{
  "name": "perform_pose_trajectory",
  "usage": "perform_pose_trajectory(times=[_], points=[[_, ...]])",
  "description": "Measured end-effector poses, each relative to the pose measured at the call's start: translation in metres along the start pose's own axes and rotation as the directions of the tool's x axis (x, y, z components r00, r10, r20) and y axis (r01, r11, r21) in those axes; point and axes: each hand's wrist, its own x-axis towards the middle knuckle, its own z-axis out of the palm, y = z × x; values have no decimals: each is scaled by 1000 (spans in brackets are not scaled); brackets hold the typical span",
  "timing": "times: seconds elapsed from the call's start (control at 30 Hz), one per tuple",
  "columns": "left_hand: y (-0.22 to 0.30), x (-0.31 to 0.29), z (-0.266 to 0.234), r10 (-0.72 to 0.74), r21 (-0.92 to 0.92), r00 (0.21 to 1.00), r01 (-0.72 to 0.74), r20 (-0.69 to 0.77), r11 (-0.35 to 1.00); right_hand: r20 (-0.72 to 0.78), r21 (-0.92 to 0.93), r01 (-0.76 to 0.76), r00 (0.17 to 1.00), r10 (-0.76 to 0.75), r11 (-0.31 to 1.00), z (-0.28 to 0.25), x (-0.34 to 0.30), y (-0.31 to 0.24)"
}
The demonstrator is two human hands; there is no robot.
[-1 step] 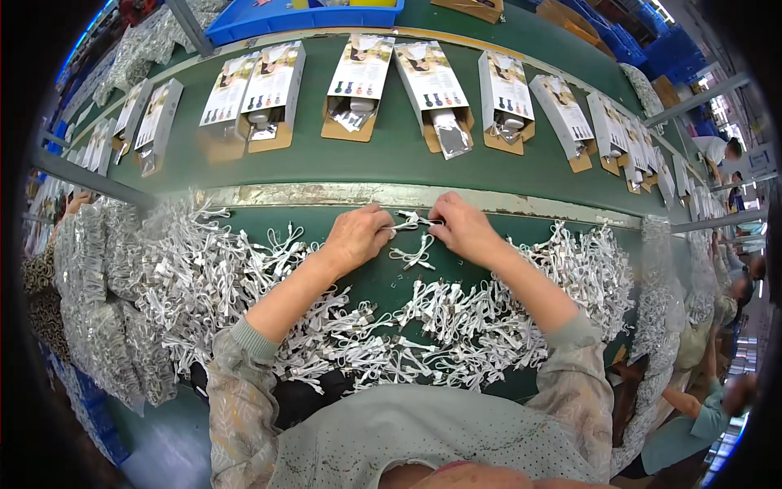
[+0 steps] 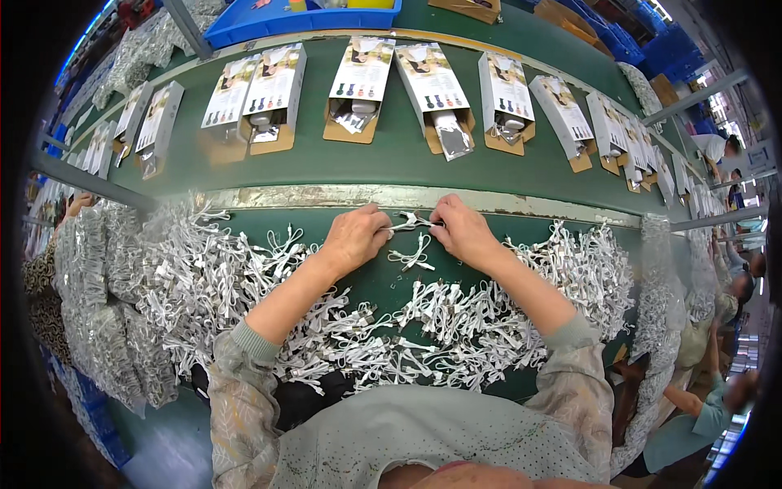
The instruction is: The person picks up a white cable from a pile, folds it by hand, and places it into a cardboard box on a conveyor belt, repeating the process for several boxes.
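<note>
landmark: the dull metal strip [image 2: 342,197] that runs across the green bench [image 2: 391,167], between its far belt and its near work area; every place below is told from it.
packages: beyond the strip, a curved row of open brown cardboard boxes with printed white lid cards [image 2: 358,90] lies flat on the green surface, each card long and rectangular with a picture at the top and a line of small coloured shapes below; a clear plastic pouch [image 2: 450,134] lies in the mouth of one box just right of the middle.
bin: a blue plastic tray [image 2: 244,28] sits farther off than the boxes, at the far edge.
bags: left of the strip's left end, clear plastic bags stuffed with white parts [image 2: 90,277] stand heaped.
cable piles: on the near side of the strip, loose short white cables with metal plugs [image 2: 212,277] lie heaped to left and right and across the front.
left hand [image 2: 356,236]: just under the strip, fingers curled narrow, pinching the left end of a small coiled white cable [image 2: 411,221].
right hand [image 2: 462,231]: just under the strip, beside the other, fingers closed on the right end of that same cable.
held cable: spans the gap between the two hands, just off the strip's near edge.
loose cable: a single looped white cable [image 2: 414,257] lies on bare green just nearer than the hands, apart from them.
</note>
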Motion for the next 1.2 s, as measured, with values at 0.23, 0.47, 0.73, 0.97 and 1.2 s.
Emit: perform_pose_trajectory(times=[0.23,0.47,0.73,0.97,1.2], points=[[-13,31,-27,-241,-4,906,255,-347,967,-451,47,-325,837,310,945,-38,33,40],[-34,109,-23,-304,32,843,353,-443,935,-607,-130,-548,703,371,826,-57,78,109],[-31,177,17,-238,-50,860,242,-451,969,-671,-159,-566,662,332,809,-75,82,163],[-5,105,-12,45,26,985,-42,-165,999,-201,-129,-101,977,74,986,-68,33,38],[-8,-7,-40,71,293,990,-104,120,950,146,-12,216,966,-212,976,1,-17,-17]])
